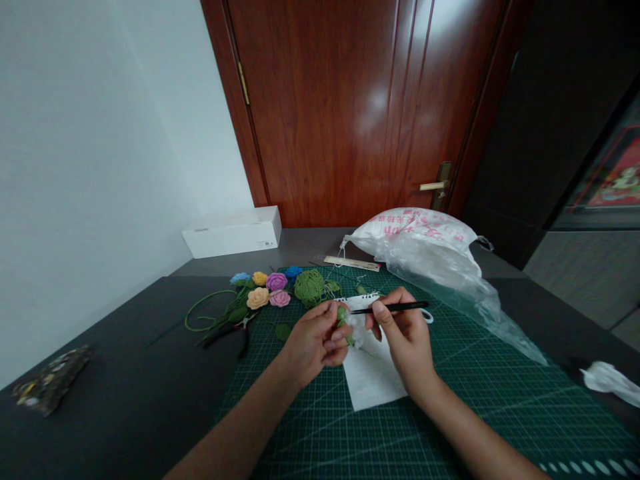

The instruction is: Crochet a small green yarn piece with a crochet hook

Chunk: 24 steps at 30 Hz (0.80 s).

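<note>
My left hand [319, 337] pinches a small green crocheted piece [342, 316] between thumb and fingers. In my right hand [404, 337] is a slim black tool that looks like tweezers [403, 307]; its tip reaches the green piece, though I cannot tell whether it goes inside. White fluffy stuffing [356, 331] lies just below the tip, over a white sheet of paper [373, 380]. Close behind my left hand are a ball of green yarn [309, 287] and several crocheted flowers, among them a purple one [277, 281] and a peach one [258, 298].
A green cutting mat [465, 400] covers much of the dark table. Pliers [244, 328] lie left, near green stems. At the back are a white box [233, 233], a ruler [352, 263] and a large white bag [425, 230] with clear plastic [460, 287]. A patterned pouch [53, 380] sits far left.
</note>
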Tool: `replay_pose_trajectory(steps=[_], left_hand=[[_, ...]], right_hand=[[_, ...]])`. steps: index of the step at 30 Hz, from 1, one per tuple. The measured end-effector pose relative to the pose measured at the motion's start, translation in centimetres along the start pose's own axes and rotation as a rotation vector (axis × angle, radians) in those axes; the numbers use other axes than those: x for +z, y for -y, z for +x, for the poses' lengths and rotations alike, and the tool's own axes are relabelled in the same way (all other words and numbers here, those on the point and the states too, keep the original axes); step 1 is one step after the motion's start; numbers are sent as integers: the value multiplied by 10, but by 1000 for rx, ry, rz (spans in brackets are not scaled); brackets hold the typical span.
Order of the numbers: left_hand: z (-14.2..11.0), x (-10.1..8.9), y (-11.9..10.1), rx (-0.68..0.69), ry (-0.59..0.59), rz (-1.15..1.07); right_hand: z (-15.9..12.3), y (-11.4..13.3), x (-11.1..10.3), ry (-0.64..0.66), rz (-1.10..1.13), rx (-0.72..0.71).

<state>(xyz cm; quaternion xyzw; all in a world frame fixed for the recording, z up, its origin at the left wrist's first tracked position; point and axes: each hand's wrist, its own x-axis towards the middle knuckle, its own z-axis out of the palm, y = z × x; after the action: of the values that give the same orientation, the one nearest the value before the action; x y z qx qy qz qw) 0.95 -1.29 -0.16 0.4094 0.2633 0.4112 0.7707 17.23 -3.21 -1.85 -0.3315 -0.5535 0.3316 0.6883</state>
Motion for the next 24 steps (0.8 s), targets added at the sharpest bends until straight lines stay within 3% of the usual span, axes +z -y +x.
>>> replay_pose_trajectory(steps=[8, 24], left_hand=[[0, 2, 1, 10, 9, 14], [-4, 4, 2, 19, 2, 48]], right_hand=[[-1, -2, 4, 64, 3, 49], [-1, -5, 7, 64, 93, 99]])
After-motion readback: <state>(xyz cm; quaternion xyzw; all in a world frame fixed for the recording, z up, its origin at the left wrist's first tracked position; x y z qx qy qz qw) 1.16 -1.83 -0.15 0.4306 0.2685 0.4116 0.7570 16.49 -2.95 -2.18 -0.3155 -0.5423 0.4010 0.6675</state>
